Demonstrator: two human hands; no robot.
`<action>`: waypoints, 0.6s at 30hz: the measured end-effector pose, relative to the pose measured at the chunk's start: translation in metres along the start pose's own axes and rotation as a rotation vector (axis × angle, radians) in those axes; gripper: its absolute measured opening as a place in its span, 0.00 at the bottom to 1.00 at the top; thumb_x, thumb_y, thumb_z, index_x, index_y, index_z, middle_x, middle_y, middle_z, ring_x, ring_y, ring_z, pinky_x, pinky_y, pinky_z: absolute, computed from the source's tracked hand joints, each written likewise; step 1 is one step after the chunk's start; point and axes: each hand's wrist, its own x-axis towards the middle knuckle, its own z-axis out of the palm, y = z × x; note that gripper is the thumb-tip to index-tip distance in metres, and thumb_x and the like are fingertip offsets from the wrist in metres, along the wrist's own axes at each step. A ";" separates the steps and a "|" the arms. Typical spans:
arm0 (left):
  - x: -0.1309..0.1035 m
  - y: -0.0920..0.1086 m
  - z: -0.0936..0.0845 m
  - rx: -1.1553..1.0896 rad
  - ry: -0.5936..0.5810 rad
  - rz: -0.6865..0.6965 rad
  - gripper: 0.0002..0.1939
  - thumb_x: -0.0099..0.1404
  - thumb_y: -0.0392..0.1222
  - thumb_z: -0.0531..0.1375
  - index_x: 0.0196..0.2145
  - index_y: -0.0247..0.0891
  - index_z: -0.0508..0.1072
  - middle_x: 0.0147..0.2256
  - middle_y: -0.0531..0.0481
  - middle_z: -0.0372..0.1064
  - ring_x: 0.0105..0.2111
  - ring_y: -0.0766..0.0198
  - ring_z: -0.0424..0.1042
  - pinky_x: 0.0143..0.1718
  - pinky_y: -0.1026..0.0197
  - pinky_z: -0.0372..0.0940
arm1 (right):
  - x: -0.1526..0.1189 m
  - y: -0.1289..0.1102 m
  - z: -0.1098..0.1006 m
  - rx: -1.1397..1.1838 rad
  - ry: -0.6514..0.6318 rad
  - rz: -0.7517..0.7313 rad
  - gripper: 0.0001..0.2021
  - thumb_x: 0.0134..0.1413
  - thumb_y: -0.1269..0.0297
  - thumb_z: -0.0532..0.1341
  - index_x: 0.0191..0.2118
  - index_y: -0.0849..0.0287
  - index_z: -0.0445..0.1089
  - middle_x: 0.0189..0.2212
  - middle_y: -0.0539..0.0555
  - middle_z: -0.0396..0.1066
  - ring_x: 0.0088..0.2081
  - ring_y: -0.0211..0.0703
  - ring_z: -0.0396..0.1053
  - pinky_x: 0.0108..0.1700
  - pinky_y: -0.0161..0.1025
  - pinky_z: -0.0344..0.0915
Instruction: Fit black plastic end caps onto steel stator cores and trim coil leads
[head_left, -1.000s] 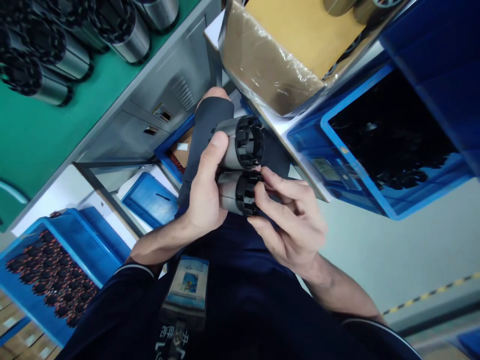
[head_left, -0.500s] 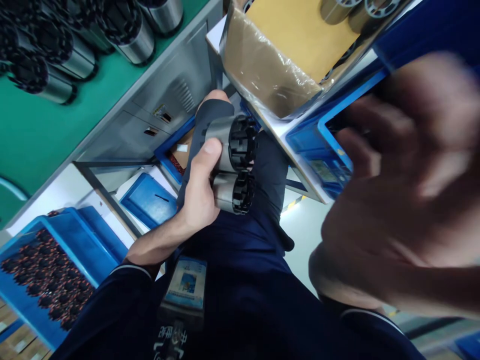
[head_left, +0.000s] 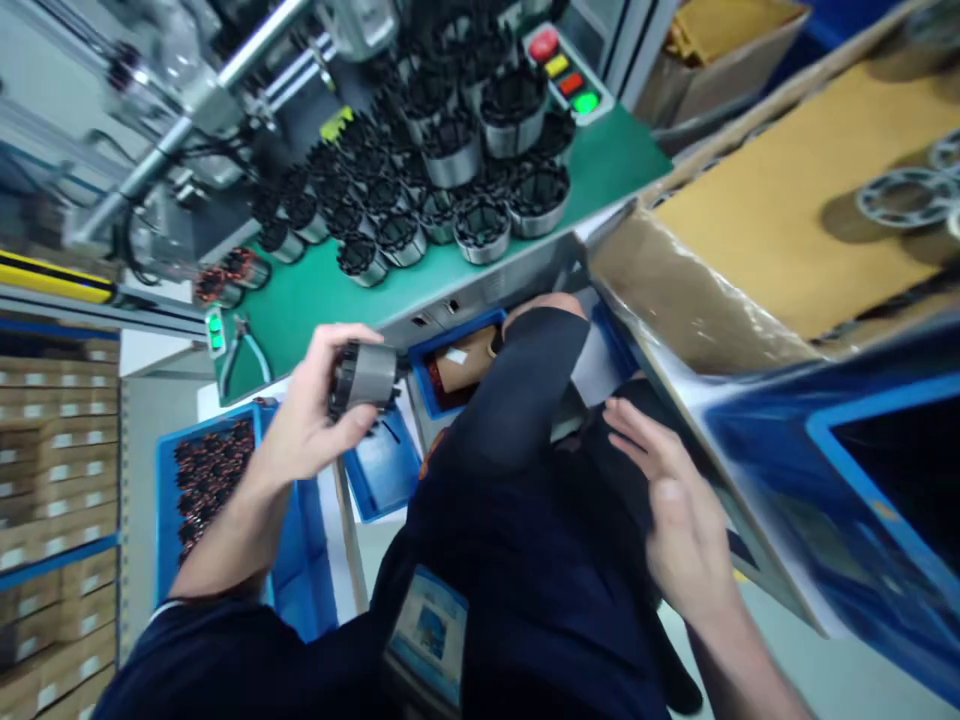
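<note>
My left hand grips a motor stator core, a steel cylinder with black plastic end pieces, in front of the green workbench. Whether a second core sits behind it I cannot tell. Above my right thigh, my right hand is empty with its fingers stretched out, near the cardboard box. Many similar stator cores stand on the bench, some stacked on others. At the bench's left are two cores with copper windings.
Pliers lie at the bench's left corner. A button panel sits at its back right. One blue bin holds copper-coloured parts. At right are a cardboard box with steel cores on yellow board and a blue crate.
My view has turned toward the bench. My left hand has moved left from above my leg; two cores showed in it, now one shows clearly. My right hand has dropped down toward my lap.
</note>
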 end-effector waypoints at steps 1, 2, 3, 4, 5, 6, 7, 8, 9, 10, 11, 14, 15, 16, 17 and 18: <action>0.004 -0.010 -0.023 0.228 -0.009 0.007 0.32 0.73 0.70 0.68 0.63 0.46 0.75 0.51 0.42 0.75 0.47 0.47 0.75 0.50 0.48 0.72 | -0.003 0.009 -0.001 -0.020 -0.015 0.030 0.26 0.87 0.46 0.52 0.77 0.43 0.73 0.72 0.59 0.76 0.71 0.56 0.78 0.69 0.54 0.80; 0.010 -0.020 -0.041 0.423 -0.039 -0.016 0.32 0.73 0.69 0.67 0.63 0.45 0.75 0.50 0.42 0.74 0.49 0.45 0.75 0.51 0.47 0.73 | -0.005 0.014 0.000 -0.055 -0.042 0.052 0.24 0.87 0.48 0.53 0.75 0.44 0.76 0.70 0.59 0.79 0.69 0.55 0.80 0.67 0.53 0.81; 0.017 -0.030 -0.055 0.573 -0.084 -0.050 0.32 0.74 0.69 0.66 0.63 0.44 0.75 0.51 0.41 0.74 0.51 0.42 0.75 0.53 0.45 0.73 | -0.005 0.017 0.001 -0.091 -0.073 0.058 0.23 0.86 0.49 0.55 0.73 0.44 0.77 0.68 0.59 0.80 0.68 0.55 0.81 0.67 0.53 0.82; 0.025 -0.040 -0.065 0.675 -0.132 -0.087 0.33 0.74 0.69 0.64 0.64 0.43 0.75 0.52 0.40 0.74 0.53 0.40 0.76 0.55 0.43 0.74 | -0.005 0.016 0.004 -0.122 -0.107 0.049 0.22 0.86 0.49 0.56 0.72 0.44 0.78 0.68 0.59 0.80 0.67 0.55 0.82 0.67 0.54 0.82; 0.034 -0.050 -0.070 0.737 -0.179 -0.119 0.33 0.75 0.68 0.62 0.65 0.42 0.75 0.54 0.38 0.74 0.56 0.37 0.76 0.57 0.41 0.75 | -0.003 0.014 0.007 -0.148 -0.144 0.033 0.21 0.85 0.49 0.58 0.71 0.44 0.78 0.68 0.59 0.80 0.67 0.55 0.82 0.68 0.55 0.82; 0.042 -0.059 -0.073 0.772 -0.220 -0.141 0.33 0.75 0.66 0.61 0.66 0.41 0.75 0.57 0.37 0.74 0.59 0.36 0.75 0.59 0.39 0.75 | 0.000 0.009 0.011 -0.167 -0.184 0.012 0.20 0.84 0.50 0.59 0.71 0.44 0.78 0.68 0.59 0.80 0.67 0.56 0.82 0.69 0.56 0.82; 0.049 -0.066 -0.074 0.787 -0.250 -0.156 0.32 0.76 0.63 0.60 0.67 0.40 0.75 0.59 0.35 0.75 0.61 0.36 0.75 0.62 0.39 0.75 | 0.003 0.005 0.014 -0.184 -0.220 -0.011 0.20 0.84 0.50 0.60 0.71 0.44 0.79 0.69 0.59 0.80 0.68 0.56 0.82 0.69 0.56 0.82; 0.054 -0.071 -0.074 0.801 -0.271 -0.168 0.32 0.76 0.61 0.60 0.68 0.40 0.74 0.61 0.34 0.74 0.63 0.35 0.74 0.63 0.38 0.75 | 0.006 -0.001 0.016 -0.199 -0.256 -0.031 0.20 0.83 0.50 0.61 0.70 0.44 0.79 0.69 0.59 0.80 0.68 0.56 0.82 0.69 0.56 0.82; 0.056 -0.073 -0.073 0.829 -0.280 -0.183 0.32 0.76 0.61 0.60 0.69 0.40 0.73 0.62 0.33 0.74 0.65 0.35 0.73 0.64 0.38 0.75 | 0.009 -0.005 0.017 -0.213 -0.287 -0.048 0.20 0.82 0.51 0.63 0.70 0.44 0.79 0.69 0.59 0.80 0.68 0.56 0.83 0.68 0.55 0.83; 0.056 -0.073 -0.071 0.868 -0.264 -0.197 0.35 0.76 0.61 0.61 0.72 0.40 0.72 0.64 0.32 0.73 0.67 0.33 0.72 0.66 0.37 0.75 | 0.012 -0.009 0.017 -0.226 -0.313 -0.058 0.20 0.81 0.51 0.64 0.70 0.44 0.80 0.69 0.59 0.80 0.68 0.56 0.83 0.66 0.52 0.84; 0.053 -0.071 -0.067 0.909 -0.211 -0.209 0.38 0.76 0.63 0.63 0.75 0.41 0.70 0.65 0.31 0.71 0.68 0.31 0.70 0.67 0.35 0.73 | 0.014 -0.012 0.016 -0.237 -0.331 -0.068 0.20 0.81 0.51 0.65 0.70 0.44 0.80 0.69 0.59 0.80 0.67 0.55 0.84 0.63 0.48 0.86; 0.029 -0.058 -0.047 0.985 0.130 -0.265 0.45 0.75 0.69 0.67 0.79 0.43 0.68 0.68 0.29 0.67 0.70 0.28 0.67 0.72 0.31 0.69 | 0.016 -0.012 0.008 -0.273 -0.337 -0.096 0.20 0.80 0.52 0.66 0.70 0.43 0.80 0.67 0.59 0.81 0.64 0.53 0.86 0.58 0.42 0.88; 0.019 -0.054 -0.036 0.963 0.264 -0.299 0.43 0.76 0.69 0.66 0.78 0.44 0.69 0.67 0.29 0.67 0.68 0.30 0.68 0.71 0.32 0.70 | 0.015 -0.010 0.003 -0.286 -0.326 -0.108 0.20 0.79 0.52 0.66 0.70 0.42 0.80 0.67 0.58 0.82 0.63 0.53 0.86 0.58 0.42 0.88; 0.011 -0.051 -0.024 0.922 0.382 -0.346 0.39 0.79 0.68 0.64 0.76 0.44 0.72 0.65 0.30 0.68 0.66 0.33 0.71 0.67 0.35 0.72 | 0.014 -0.007 -0.003 -0.302 -0.317 -0.117 0.20 0.80 0.52 0.65 0.70 0.42 0.80 0.66 0.58 0.83 0.62 0.54 0.87 0.58 0.43 0.88; 0.003 -0.049 -0.011 0.874 0.459 -0.400 0.36 0.80 0.67 0.63 0.75 0.45 0.73 0.64 0.31 0.68 0.63 0.35 0.73 0.62 0.38 0.75 | 0.012 -0.003 -0.011 -0.322 -0.321 -0.121 0.20 0.80 0.52 0.65 0.70 0.42 0.80 0.66 0.58 0.83 0.62 0.54 0.87 0.58 0.44 0.88; -0.001 -0.049 0.001 0.823 0.504 -0.450 0.33 0.82 0.66 0.61 0.74 0.46 0.74 0.62 0.32 0.68 0.60 0.38 0.76 0.57 0.41 0.77 | 0.011 0.000 -0.021 -0.346 -0.338 -0.120 0.20 0.79 0.51 0.65 0.70 0.42 0.80 0.66 0.57 0.83 0.62 0.56 0.87 0.58 0.45 0.88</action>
